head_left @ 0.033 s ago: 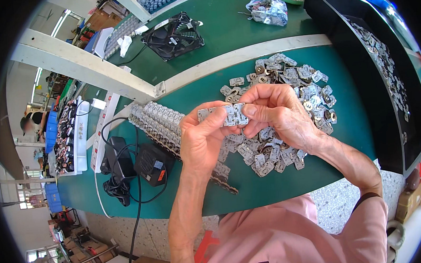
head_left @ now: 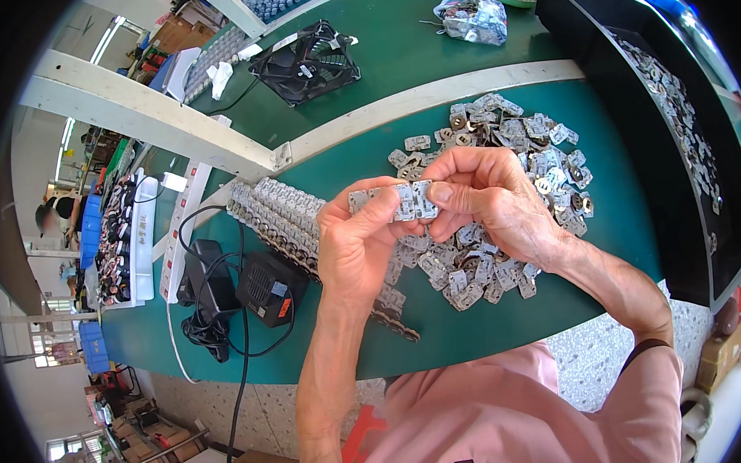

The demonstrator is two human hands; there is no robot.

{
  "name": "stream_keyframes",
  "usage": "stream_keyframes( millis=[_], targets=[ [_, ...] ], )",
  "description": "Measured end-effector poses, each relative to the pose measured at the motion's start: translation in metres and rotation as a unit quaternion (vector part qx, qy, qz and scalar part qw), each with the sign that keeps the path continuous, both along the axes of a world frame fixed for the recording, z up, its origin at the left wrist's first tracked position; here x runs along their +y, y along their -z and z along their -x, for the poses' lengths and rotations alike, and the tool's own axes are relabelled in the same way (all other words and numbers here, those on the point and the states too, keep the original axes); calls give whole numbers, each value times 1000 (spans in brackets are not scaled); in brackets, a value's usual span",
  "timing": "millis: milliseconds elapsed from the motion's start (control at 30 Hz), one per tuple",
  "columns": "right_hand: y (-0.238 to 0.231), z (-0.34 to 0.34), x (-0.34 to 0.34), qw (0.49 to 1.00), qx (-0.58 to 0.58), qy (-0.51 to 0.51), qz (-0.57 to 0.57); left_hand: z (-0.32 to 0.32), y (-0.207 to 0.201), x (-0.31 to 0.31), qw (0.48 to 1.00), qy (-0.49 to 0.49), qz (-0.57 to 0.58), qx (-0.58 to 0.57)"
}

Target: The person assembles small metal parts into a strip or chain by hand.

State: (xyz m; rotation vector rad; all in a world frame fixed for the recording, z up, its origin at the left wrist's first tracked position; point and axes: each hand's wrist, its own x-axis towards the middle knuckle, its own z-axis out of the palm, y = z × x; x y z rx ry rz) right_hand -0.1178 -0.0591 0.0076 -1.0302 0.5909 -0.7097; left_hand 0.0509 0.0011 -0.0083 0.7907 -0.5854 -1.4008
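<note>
Between thumb and fingers, my left hand (head_left: 347, 241) pinches a short row of small grey-white plates (head_left: 403, 203) with holes and slots. My right hand (head_left: 503, 212) grips a similar small plate (head_left: 423, 201) at the row's right end, the two edges meeting or nearly so. Both hands are closed and held together above the table, and my fingers hide parts of the pieces. Behind and below my right hand spreads a loose pile of such plates (head_left: 473, 272), some showing round metal parts. Left of my left hand lie long joined rows of the same plates (head_left: 273, 211).
On the green table (head_left: 343, 350) a black box-shaped device (head_left: 269, 291) and tangled black cables sit at left. A black fan (head_left: 307, 65) stands beyond the white frame bar (head_left: 430, 90). At right is a long black bin (head_left: 633, 134) holding more plates. A clear bag (head_left: 473, 21) lies at the back.
</note>
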Motion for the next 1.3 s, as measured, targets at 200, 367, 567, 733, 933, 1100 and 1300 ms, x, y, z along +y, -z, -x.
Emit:
stream_keyframes(
  millis=[200, 367, 567, 733, 933, 1100, 1300],
  targets=[
    [0, 1, -1, 999, 7, -15, 30, 3, -2, 2, 999, -18, 27, -20],
    [0, 2, -1, 1000, 1, -16, 25, 4, -3, 2, 999, -19, 30, -21],
    [0, -1, -3, 997, -47, -30, -56, 5, -2, 2, 999, -5, 37, 6],
    [-4, 3, -8, 999, 35, 18, 32, 9, -9, -1, 997, -49, 31, -42],
    [-5, 4, -7, 995, 76, 15, 58, 7, -10, -1, 970, -87, 72, -217],
    [-7, 3, -8, 995, 81, 16, 55, 7, -8, -3, 949, -75, 128, -278],
    [-2, 3, -9, 996, 73, 4, 45, 8, -10, -3, 931, -85, 120, -334]
  ],
)
